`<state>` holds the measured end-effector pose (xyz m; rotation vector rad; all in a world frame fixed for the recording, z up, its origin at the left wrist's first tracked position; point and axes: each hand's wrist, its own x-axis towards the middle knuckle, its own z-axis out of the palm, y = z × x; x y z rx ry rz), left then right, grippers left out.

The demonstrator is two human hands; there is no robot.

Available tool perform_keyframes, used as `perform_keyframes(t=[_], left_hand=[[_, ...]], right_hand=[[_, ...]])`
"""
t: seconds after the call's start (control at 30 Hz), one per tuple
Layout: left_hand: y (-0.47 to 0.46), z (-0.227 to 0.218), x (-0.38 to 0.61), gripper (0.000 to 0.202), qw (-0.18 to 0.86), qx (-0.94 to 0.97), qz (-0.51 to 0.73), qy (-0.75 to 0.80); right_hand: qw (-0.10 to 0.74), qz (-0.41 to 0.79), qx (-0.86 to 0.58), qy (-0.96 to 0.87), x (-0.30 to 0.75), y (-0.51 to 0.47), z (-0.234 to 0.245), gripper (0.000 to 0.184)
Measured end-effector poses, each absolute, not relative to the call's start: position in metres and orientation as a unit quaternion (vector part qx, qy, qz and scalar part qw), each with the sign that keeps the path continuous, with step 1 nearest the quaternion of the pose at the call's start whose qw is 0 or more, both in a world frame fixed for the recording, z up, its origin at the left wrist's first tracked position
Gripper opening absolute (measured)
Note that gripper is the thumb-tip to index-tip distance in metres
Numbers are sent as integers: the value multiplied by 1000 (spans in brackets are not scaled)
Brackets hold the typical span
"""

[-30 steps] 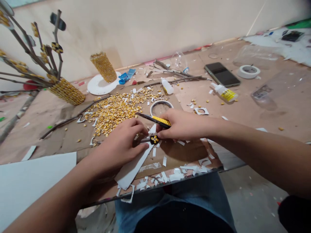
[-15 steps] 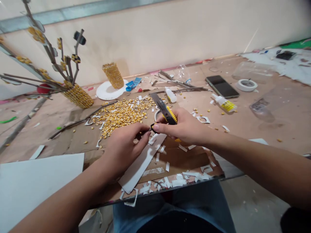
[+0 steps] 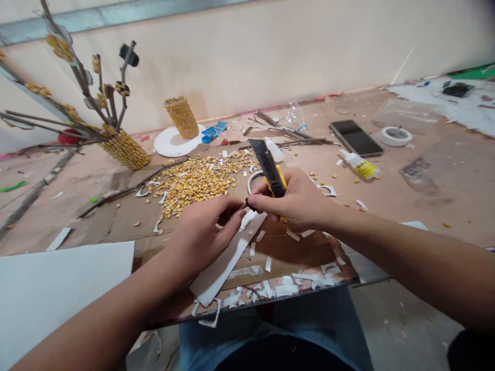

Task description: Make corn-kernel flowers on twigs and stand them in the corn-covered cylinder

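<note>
My right hand [image 3: 292,201] is closed around a yellow and black utility knife [image 3: 273,175], its wide blade pointing up and away. The thumb and forefinger of that hand also pinch a small black piece [image 3: 250,205]. Against it lies the tip of a thin twig [image 3: 244,205], pinched between the thumb and forefinger of my left hand [image 3: 209,224]. Most of the twig is hidden by the left fingers. Below both hands a white card strip [image 3: 220,268] lies slanted on the cardboard. A pile of corn kernels [image 3: 197,183] spreads just beyond the left hand.
Kernel-covered cups [image 3: 181,119] stand at the back; the left one [image 3: 127,152] holds branches. A roll of tape [image 3: 255,181], a glue bottle [image 3: 361,166], a phone [image 3: 356,137] and another tape roll [image 3: 396,136] lie around. Paper scraps [image 3: 286,286] litter the front edge.
The right hand has turned slightly, tipping the knife blade and turning the black piece at the twig's tip. Both hands stay close together; the view has shifted a little.
</note>
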<state>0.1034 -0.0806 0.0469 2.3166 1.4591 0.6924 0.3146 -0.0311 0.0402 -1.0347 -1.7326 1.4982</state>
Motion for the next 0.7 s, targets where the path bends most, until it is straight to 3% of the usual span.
perform_keyframes(t=[0.17,0.3,0.43,0.6,0.7], left_hand=[[-76,49,98,15,156,795,235,537],[-75,50,94,14,163,804,249,514],[-78,51,97,10,196,836,240,453],[-83,55,99,8,286,810,280,428],[-81,56,97,10,399,697,347,484]], right_hand=[[270,556,-399,-677,328,-17,43,39],[294,339,-460,-766,341,-4,45,46],[158,140,-482,-850,338,-8,43,29],[12,65,-451,-890,324,-24,42,33],[-31,60,-450,-891,323,-29,44,41]])
